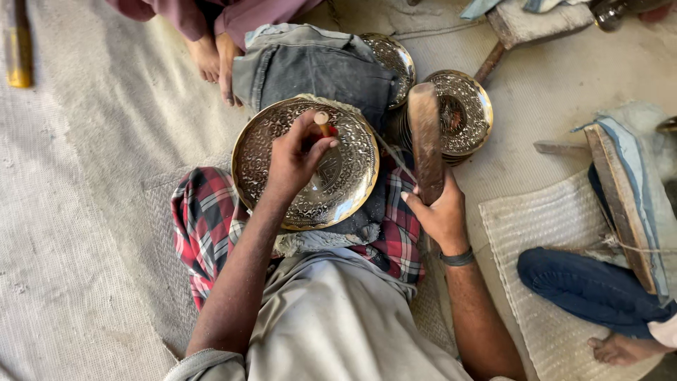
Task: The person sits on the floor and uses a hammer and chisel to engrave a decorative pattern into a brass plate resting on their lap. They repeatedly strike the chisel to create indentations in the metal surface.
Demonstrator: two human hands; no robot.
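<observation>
Head camera, looking straight down: a seated worker engraves a round brass plate (305, 164) propped on a padded rest across the lap, over a red checked cloth (204, 219). The left hand (296, 159) sits on the plate's face, thumb and fingers pinched around a short punch (322, 123) whose blunt top points to about 12 o'clock. The right hand (438, 212), at 3 o'clock from the plate, is wrapped tight around the lower end of a worn wooden mallet (425, 141), its head raised beside the plate's rim and clear of the punch. The plate's surface is already dense with chased pattern; the hand covers the spot under the punch tip, so how much there is finished cannot be told. By the look of it this is the striking step, the tool set and the mallet poised; a clean blow would call for the punch held steady and square and the mallet brought across to meet its top. At 1 o'clock a stack of similar patterned plates (462, 113) waits on the matting, with folded grey denim (310, 63) at 12 o'clock. Other people sit close: a bare foot and hand at 11 o'clock (218, 60), a jeans-clad leg (585, 286) at 4 o'clock.
</observation>
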